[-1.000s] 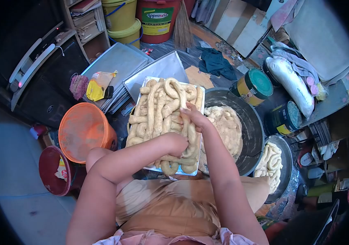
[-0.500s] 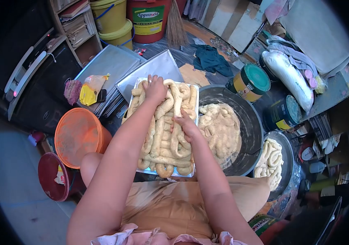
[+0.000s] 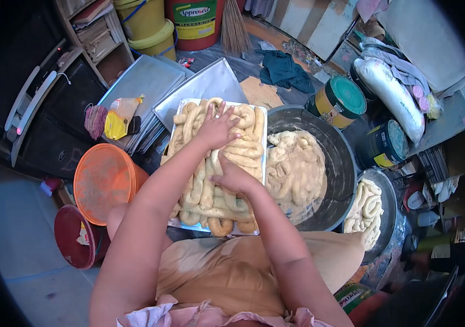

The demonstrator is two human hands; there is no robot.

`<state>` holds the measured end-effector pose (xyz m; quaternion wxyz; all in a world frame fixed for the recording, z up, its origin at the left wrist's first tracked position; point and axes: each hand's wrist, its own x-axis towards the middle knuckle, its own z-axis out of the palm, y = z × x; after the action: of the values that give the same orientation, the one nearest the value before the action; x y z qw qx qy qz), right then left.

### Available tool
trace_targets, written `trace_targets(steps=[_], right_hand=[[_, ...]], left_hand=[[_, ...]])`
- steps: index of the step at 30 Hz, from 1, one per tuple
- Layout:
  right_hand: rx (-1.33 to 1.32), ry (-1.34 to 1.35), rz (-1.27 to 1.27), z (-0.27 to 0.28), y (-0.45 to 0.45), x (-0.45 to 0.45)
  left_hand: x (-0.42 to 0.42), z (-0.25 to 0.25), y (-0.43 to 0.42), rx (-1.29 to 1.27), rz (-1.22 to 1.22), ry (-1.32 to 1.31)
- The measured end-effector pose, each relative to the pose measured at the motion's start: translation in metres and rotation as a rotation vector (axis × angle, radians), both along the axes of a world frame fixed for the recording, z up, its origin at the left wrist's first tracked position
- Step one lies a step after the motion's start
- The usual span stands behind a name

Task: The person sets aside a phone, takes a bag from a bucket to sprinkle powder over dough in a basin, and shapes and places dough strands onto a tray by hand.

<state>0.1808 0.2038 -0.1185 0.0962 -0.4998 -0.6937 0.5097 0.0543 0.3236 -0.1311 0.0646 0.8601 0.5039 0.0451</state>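
Note:
Long coated dough ropes (image 3: 246, 148) are piled in loops and rows on a metal tray (image 3: 265, 122) in front of me. My left hand (image 3: 216, 131) lies over the upper middle of the pile, palm down and fingers spread on the ropes. Closer to me, my right hand (image 3: 235, 177) rests on the pile with its thumb and index finger apart against a rope. Its other fingers are partly hidden. Right of the tray, a black basin (image 3: 341, 188) holds flattened, crumb-dusted dough (image 3: 298, 169).
A smaller basin with pale dough ropes (image 3: 367, 210) stands at the right. On the left are an orange bucket (image 3: 101, 182) and a dark red bucket (image 3: 71, 240). Stacked metal trays (image 3: 145, 90) lie beyond, with a broom (image 3: 235, 35) and margarine buckets (image 3: 194, 24) farther back.
My right hand has let go of the hanging rope loop and shifted left onto the pile. My left hand has moved slightly right and toward me, its fingers now spread flat.

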Motion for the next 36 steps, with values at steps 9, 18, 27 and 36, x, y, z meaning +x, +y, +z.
trace_targets(steps=[9,18,27,36], right_hand=[[0.248,-0.328,0.080,0.010,-0.040,0.074],[-0.319,0.720,-0.336,0.057,-0.081,0.108],[-0.133,0.567,-0.558,0.043,-0.057,0.068],[0.550,0.209,-0.572,-0.047,-0.086,-0.009]], left_hand=[[0.006,0.005,-0.097,-0.086,-0.322,0.135],[-0.012,0.032,-0.192,-0.141,-0.371,-0.118],[-0.001,0.051,-0.249,-0.316,-0.144,0.150],[-0.010,0.081,-0.225,-0.456,-0.045,-0.050]])
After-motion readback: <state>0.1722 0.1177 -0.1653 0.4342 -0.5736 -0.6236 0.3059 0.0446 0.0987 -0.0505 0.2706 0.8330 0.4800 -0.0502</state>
